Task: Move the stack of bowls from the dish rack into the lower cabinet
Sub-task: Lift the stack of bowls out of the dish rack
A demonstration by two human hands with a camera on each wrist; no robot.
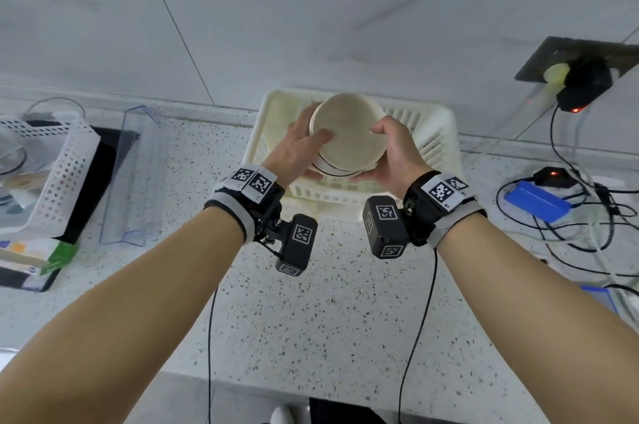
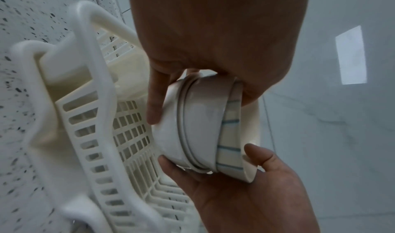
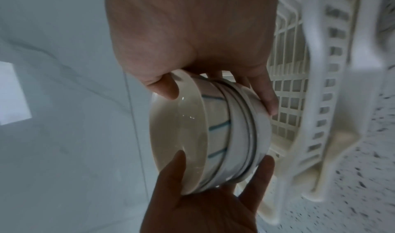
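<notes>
A stack of several white bowls [image 1: 347, 133], one with blue stripes [image 2: 229, 135], is held between both my hands just above the cream plastic dish rack [image 1: 434, 146]. My left hand [image 1: 299, 146] grips the stack's left side, thumb on the top rim. Its fingers [image 2: 153, 104] curl under the base. On the right side my right hand [image 1: 392, 150] grips it the same way, with its thumb [image 3: 165, 88] over the rim and its fingers [image 3: 268, 99] beneath. The stack's base looks clear of the rack floor [image 3: 286, 101]. No lower cabinet is in view.
The rack stands on a speckled counter [image 1: 311, 302] against a tiled wall. To the left are a clear plastic bin [image 1: 131, 174] and a perforated white basket [image 1: 58, 167]. To the right lie a blue pack [image 1: 536, 202], black cables and a wall socket [image 1: 581, 74].
</notes>
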